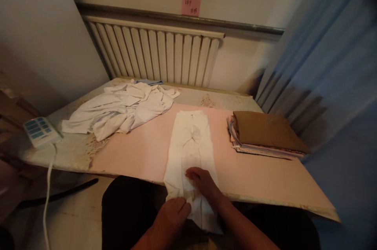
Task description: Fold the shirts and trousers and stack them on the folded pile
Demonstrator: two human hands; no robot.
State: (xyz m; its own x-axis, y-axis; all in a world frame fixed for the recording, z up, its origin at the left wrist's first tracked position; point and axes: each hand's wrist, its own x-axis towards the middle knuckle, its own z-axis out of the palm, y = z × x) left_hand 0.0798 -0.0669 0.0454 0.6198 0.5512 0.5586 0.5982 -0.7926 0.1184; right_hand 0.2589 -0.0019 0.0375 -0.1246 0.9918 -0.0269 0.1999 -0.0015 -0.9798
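Note:
A white garment (190, 140) lies folded lengthwise into a narrow strip on the pink board (141, 151), its near end hanging over the front edge. My left hand (172, 214) pinches that hanging end at the lower left. My right hand (203, 183) rests flat on the cloth just above the edge, fingers pointing left.
A heap of crumpled white clothes (120, 110) lies at the back left. A stack of folded fabrics with a brown one on top (265, 132) sits at the right. A white power strip (39, 131) with a cord is at the far left. A radiator (153, 53) stands behind; blue curtain (330, 65) to the right.

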